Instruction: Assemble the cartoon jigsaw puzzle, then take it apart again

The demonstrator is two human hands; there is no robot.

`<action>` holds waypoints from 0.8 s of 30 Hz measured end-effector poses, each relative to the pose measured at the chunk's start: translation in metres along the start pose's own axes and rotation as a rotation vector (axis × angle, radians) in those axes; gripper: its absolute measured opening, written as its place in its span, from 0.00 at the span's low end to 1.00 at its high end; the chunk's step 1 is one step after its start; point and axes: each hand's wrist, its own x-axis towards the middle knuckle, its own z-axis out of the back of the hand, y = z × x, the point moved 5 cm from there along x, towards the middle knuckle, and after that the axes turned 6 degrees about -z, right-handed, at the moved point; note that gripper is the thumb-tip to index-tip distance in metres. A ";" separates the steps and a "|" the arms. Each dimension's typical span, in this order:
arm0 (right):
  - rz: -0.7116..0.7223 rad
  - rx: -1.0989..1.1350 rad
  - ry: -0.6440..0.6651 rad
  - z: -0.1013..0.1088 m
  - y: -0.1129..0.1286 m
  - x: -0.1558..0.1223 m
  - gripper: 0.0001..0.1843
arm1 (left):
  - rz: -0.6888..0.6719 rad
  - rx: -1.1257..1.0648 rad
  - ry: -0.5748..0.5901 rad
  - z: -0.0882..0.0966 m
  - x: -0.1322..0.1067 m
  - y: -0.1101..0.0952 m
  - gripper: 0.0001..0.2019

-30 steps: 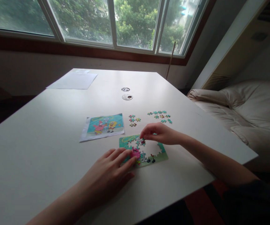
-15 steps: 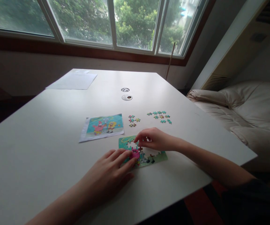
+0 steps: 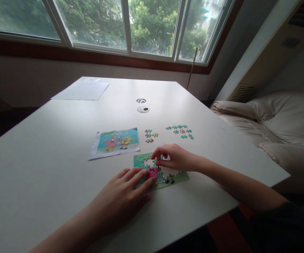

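On the white table (image 3: pixel 62 154) the unfinished puzzle (image 3: pixel 161 178) lies near, its near left part touched by the loosely open left hand (image 3: pixel 131 184), its far side under the curled right hand (image 3: pixel 173 156), whose hold I cannot tell, with loose pieces (image 3: pixel 179 126) farther away.

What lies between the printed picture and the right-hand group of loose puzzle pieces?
In the head view, a smaller group of loose pieces lies between them.
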 end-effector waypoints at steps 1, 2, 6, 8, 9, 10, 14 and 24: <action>0.021 -0.024 -0.025 -0.001 0.000 0.000 0.07 | -0.001 -0.001 0.000 0.000 0.000 0.000 0.16; 0.041 -0.042 -0.044 -0.001 0.000 0.000 0.06 | 0.000 -0.003 -0.001 0.000 0.000 0.000 0.16; 0.099 -0.086 -0.060 -0.005 0.000 0.000 0.04 | 0.010 -0.004 -0.015 0.000 -0.001 0.001 0.15; 0.113 -0.106 -0.056 -0.006 0.000 -0.001 0.04 | 0.006 -0.008 -0.019 0.000 -0.001 0.001 0.15; 0.116 -0.114 -0.056 -0.006 0.000 -0.002 0.04 | 0.004 -0.010 -0.019 0.000 0.000 0.001 0.15; 0.115 -0.120 -0.058 -0.006 0.000 -0.003 0.04 | 0.002 -0.011 -0.016 -0.001 0.000 0.001 0.15; 0.120 -0.155 -0.053 -0.001 -0.001 -0.007 0.05 | 0.005 -0.010 0.003 -0.002 -0.001 0.001 0.16; 0.121 -0.254 -0.048 0.000 0.003 -0.014 0.07 | 0.006 -0.004 -0.002 -0.001 -0.002 0.000 0.16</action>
